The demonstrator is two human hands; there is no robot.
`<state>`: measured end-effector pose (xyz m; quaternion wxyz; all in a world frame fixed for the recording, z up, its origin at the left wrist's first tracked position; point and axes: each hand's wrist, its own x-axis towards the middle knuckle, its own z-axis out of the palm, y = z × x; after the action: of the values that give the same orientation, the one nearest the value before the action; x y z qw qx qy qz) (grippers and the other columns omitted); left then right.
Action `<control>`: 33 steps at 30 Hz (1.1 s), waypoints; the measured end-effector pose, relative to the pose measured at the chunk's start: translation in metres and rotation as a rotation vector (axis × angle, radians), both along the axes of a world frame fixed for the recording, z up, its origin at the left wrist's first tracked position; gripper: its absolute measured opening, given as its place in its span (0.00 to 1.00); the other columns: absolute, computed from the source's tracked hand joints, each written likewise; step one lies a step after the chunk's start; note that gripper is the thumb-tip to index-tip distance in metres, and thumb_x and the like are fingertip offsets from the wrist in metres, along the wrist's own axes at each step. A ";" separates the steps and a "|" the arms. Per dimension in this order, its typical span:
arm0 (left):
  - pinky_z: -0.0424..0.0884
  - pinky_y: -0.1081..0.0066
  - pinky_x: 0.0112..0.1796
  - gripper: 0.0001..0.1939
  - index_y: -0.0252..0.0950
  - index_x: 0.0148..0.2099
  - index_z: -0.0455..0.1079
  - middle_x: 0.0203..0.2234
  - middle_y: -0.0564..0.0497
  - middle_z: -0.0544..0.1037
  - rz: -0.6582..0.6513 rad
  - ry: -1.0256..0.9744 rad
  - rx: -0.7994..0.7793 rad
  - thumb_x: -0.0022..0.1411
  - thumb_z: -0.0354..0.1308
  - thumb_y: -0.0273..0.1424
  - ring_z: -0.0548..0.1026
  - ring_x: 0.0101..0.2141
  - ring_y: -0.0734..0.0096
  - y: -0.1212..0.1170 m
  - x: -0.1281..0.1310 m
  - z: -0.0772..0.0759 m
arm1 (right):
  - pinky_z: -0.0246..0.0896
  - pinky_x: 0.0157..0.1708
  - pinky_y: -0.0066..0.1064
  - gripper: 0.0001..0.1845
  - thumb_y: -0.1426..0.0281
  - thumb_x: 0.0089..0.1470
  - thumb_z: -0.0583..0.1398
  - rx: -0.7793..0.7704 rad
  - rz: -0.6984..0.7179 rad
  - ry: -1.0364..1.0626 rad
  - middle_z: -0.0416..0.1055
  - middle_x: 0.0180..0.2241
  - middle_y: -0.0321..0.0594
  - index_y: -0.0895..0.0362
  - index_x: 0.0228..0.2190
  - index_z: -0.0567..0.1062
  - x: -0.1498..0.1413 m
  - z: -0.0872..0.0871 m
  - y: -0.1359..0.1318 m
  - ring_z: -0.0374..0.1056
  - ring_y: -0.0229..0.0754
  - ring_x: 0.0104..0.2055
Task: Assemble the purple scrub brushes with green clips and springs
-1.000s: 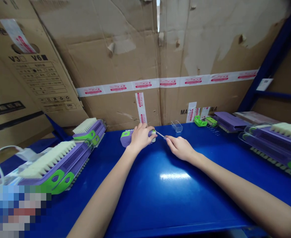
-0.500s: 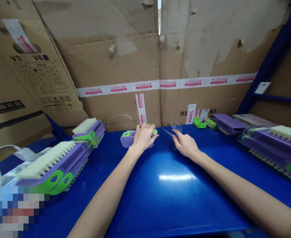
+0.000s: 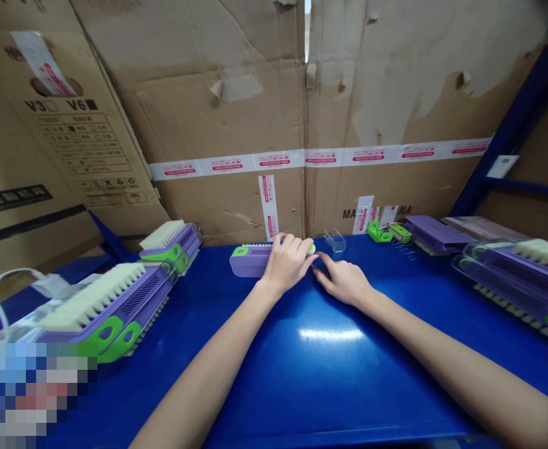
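Note:
A purple and green brush unit (image 3: 251,263) with a slotted side lies on the blue table near the cardboard. My left hand (image 3: 288,262) is closed over its right end, fingers wrapped round it and hiding much of that end. A light green tip shows beside the fingers. Just to the right, my right hand (image 3: 345,279) pinches a thin metal tool, likely tweezers (image 3: 317,267), mostly hidden between the fingers. Its tip is close to my left thumb and the unit's green end. Behind my right hand stands a small clear plastic box (image 3: 335,241).
Purple brush units with pale bristles (image 3: 115,296) stack on the left by a white cable (image 3: 2,280). On the right are a green part (image 3: 379,232), a small green-topped piece (image 3: 400,233), tiny metal bits, a purple cover (image 3: 435,234) and more brush units (image 3: 526,274). Cardboard (image 3: 227,118) walls the back.
My right hand has moved slightly left and down, bringing the tool to the unit's right end. My left hand has shifted right along the unit, leaving more of its purple body showing.

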<state>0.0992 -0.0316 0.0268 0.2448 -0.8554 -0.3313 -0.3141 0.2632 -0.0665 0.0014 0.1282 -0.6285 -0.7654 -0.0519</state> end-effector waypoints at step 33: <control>0.61 0.54 0.47 0.25 0.32 0.57 0.63 0.48 0.37 0.70 0.225 0.131 -0.001 0.64 0.47 0.42 0.66 0.46 0.51 -0.003 -0.056 -0.025 | 0.49 0.42 0.45 0.21 0.62 0.57 0.50 0.280 -0.429 0.206 0.74 0.40 0.49 0.56 0.48 0.71 0.026 0.009 0.073 0.63 0.55 0.45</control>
<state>0.0428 -0.0343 0.0019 0.2992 -0.8314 -0.4088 -0.2282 0.2895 0.0067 0.0102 0.2770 -0.7544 -0.5831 -0.1191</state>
